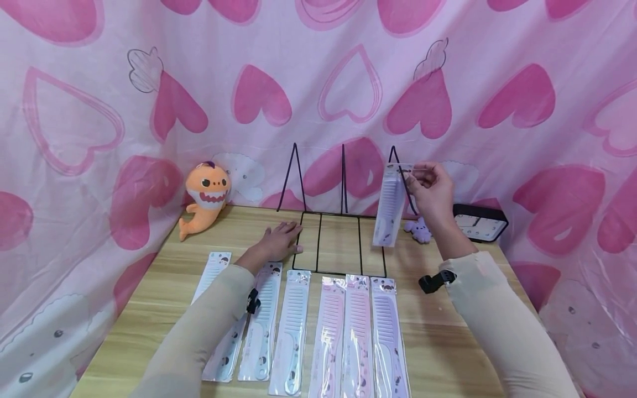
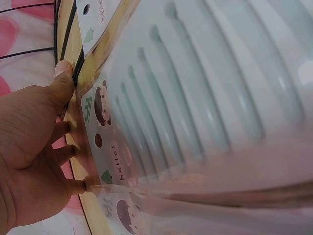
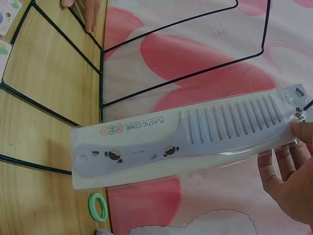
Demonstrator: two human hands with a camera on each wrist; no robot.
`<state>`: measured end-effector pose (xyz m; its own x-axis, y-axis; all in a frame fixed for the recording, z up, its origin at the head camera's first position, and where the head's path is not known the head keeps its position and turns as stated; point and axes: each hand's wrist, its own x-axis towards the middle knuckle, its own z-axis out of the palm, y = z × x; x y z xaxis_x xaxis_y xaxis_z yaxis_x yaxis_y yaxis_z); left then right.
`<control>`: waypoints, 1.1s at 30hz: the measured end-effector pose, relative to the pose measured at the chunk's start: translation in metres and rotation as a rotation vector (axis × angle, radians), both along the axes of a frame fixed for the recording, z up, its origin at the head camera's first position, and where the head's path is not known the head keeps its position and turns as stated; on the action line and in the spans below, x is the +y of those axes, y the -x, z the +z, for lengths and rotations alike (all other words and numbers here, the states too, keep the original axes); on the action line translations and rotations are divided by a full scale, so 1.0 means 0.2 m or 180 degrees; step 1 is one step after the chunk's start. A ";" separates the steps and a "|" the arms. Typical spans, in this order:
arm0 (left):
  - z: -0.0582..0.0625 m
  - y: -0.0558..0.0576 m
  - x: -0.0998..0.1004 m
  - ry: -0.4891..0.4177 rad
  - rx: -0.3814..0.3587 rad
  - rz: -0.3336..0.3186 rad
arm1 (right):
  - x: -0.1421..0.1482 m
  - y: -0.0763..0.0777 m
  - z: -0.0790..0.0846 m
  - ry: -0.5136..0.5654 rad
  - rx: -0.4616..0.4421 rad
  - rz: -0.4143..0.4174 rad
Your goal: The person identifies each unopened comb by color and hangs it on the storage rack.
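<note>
In the head view, my right hand (image 1: 433,185) pinches the top of a packaged purple comb (image 1: 390,207) between thumb and fingers. The package hangs nearly upright, its top overlapping the right prong of a black wire rack (image 1: 319,243). The right wrist view shows the comb (image 3: 146,139) in its clear sleeve, printed with PLASTIC COMB, with my right hand (image 3: 293,181) at the toothed end. My left hand (image 1: 280,242) rests with fingers spread at the left side of the rack's base. Close by the left hand (image 2: 36,152) in the left wrist view lies a packaged blue comb (image 2: 195,98).
Three packaged blue combs (image 1: 294,309), two pink combs (image 1: 330,315) and another purple comb (image 1: 385,315) lie in a row before the rack. Behind stand an orange shark plush (image 1: 209,190), a small purple toy (image 1: 420,231) and a black clock (image 1: 480,223). A heart-printed curtain (image 1: 264,94) encloses the table.
</note>
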<state>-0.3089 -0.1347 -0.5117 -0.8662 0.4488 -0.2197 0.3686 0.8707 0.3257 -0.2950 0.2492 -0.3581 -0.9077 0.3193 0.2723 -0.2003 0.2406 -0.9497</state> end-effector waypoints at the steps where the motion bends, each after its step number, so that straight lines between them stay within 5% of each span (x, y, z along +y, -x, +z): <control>1: 0.00 0.00 0.00 0.0000 0.0007 -0.0004 | 0.00 0.00 0.00 -0.0011 -0.0002 -0.0003; 23: 0.00 0.01 0.00 -0.0143 -0.0061 -0.0039 | 0.00 0.02 0.01 0.0032 0.0169 0.0047; 28: -0.01 0.02 0.00 -0.0044 0.0009 -0.0092 | 0.03 -0.03 -0.01 -0.0215 0.0270 0.0084; 33: 0.00 0.00 0.01 -0.0031 -0.0059 -0.0062 | 0.09 -0.10 -0.05 -0.0624 -0.0002 0.0080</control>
